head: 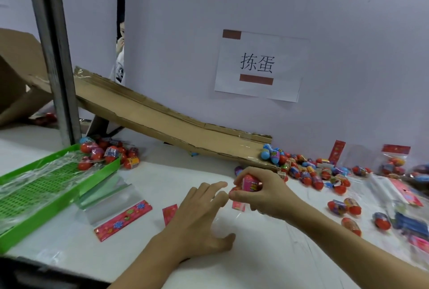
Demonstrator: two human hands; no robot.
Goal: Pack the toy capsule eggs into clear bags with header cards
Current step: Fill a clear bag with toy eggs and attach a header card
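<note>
Right hand (pixel 260 192) gripping one pink-wrapped toy capsule egg (pixel 250 183) above white table (pixel 267 261), left hand (pixel 199 221) fingers spread, relaxed, over one clear plastic bag (pixel 222 223), one empty clear bag with pink header card (pixel 116 205) beside one green plastic tray (pixel 69 179), one sloped cardboard chute (pixel 162 117), loose eggs too many to count.

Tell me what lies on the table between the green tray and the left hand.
In the head view, an empty clear bag with a red header card lies between the green tray and the left hand.

The right hand (pixel 257 192) hides most of its capsule egg (pixel 251 183); far-right bags (pixel 417 240) blur.
</note>
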